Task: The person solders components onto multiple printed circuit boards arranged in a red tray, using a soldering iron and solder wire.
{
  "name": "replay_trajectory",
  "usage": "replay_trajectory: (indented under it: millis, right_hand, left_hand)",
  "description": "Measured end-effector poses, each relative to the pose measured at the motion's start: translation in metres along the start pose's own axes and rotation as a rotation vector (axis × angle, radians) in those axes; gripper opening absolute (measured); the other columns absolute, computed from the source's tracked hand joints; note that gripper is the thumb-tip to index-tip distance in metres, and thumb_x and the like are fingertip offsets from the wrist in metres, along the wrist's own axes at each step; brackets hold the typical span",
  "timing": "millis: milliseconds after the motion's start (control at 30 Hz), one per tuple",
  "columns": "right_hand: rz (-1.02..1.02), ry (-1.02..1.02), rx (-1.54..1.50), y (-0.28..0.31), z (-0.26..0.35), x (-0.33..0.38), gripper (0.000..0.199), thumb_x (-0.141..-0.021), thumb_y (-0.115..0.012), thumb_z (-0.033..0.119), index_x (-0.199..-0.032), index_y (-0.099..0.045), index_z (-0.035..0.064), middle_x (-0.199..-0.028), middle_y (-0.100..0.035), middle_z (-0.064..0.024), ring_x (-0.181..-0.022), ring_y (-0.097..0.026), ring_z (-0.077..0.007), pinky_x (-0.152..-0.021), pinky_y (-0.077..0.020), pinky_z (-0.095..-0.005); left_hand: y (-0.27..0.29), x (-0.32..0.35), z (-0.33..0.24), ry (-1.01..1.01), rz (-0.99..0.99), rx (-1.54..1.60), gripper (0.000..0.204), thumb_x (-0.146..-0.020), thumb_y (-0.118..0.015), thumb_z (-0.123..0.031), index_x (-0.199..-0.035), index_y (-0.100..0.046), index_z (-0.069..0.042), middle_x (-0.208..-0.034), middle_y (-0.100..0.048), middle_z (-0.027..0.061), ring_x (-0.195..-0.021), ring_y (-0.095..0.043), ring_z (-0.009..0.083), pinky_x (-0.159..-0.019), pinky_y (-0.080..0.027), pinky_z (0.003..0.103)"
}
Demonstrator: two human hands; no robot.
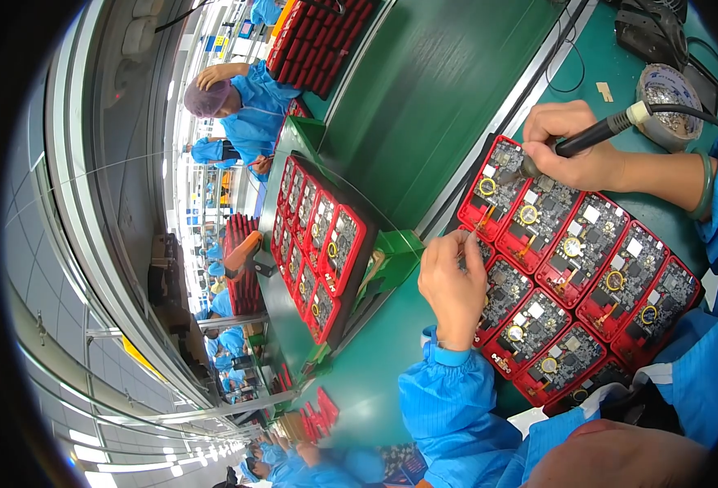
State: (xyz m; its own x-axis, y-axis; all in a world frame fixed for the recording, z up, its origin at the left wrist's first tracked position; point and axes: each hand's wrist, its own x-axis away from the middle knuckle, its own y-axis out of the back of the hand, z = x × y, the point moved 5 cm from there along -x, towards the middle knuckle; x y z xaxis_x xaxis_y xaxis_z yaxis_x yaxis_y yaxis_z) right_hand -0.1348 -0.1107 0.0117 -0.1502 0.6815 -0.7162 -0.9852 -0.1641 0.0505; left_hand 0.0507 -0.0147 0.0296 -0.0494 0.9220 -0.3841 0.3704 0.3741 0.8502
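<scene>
My right hand (574, 146) grips the black handle of a soldering iron (591, 137), its tip end low over the upper-left circuit board (501, 171) in a red tray. My left hand (454, 281) is closed in a pinch at the left edge of the same tray group, beside an orange ribbon strip. A thin wire (375, 207) runs from the upper left toward its fingers; its end at the fingertips is hard to make out. Several red trays (548, 281) sit in rows before me, each with a dark board bearing a yellow ring and white squares.
A second block of red trays (314, 244) stands on a green stand at left. Behind runs a green conveyor belt (432, 98). A tape roll (670, 102) and the iron's black cable (692, 111) lie at upper right. A co-worker in blue (253, 114) sits across.
</scene>
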Motion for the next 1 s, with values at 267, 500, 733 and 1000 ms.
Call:
replay_trajectory:
  millis: [267,500,733,1000]
  right_hand:
    - [0.011,0.071,0.011,-0.0011,0.0021,0.0004,0.019,-0.068,-0.056,-0.001,-0.055,-0.043,-0.0001,-0.053,-0.046,-0.0063,-0.046,-0.044,-0.0156,-0.043,-0.033,-0.0282]
    - [0.019,0.055,0.012,-0.0012,0.0025,0.0008,0.02,-0.068,-0.056,-0.001,-0.055,-0.041,-0.0003,-0.054,-0.046,-0.0067,-0.047,-0.044,-0.0159,-0.043,-0.033,-0.0283]
    - [0.013,0.072,0.001,-0.0015,0.0026,0.0007,0.02,-0.068,-0.055,-0.001,-0.054,-0.041,-0.0002,-0.054,-0.046,-0.0068,-0.047,-0.043,-0.0164,-0.044,-0.0329,-0.0288]
    - [0.017,0.087,0.013,-0.0018,0.003,0.0007,0.019,-0.068,-0.056,-0.001,-0.055,-0.042,-0.0003,-0.053,-0.045,-0.0072,-0.047,-0.043,-0.017,-0.043,-0.0327,-0.0292]
  left_hand:
    - [-0.0019,-0.0014,0.0,0.005,0.005,-0.011,0.007,-0.075,-0.062,-0.007,-0.076,-0.058,-0.003,-0.069,-0.055,0.0083,-0.063,-0.055,0.0248,-0.056,-0.043,0.035]
    - [-0.0006,-0.0012,-0.0003,-0.005,-0.007,-0.003,0.006,-0.075,-0.063,-0.007,-0.076,-0.057,-0.003,-0.069,-0.055,0.0083,-0.063,-0.055,0.0248,-0.056,-0.044,0.035]
    - [-0.0046,-0.0014,0.0001,-0.015,-0.004,-0.005,0.006,-0.075,-0.062,-0.007,-0.077,-0.058,-0.003,-0.069,-0.055,0.0089,-0.064,-0.055,0.0259,-0.056,-0.043,0.036]
    - [-0.009,-0.0048,-0.001,-0.092,-0.063,-0.012,0.008,-0.075,-0.064,-0.006,-0.074,-0.058,0.0,-0.066,-0.055,0.0105,-0.056,-0.055,0.0205,-0.051,-0.043,0.029]
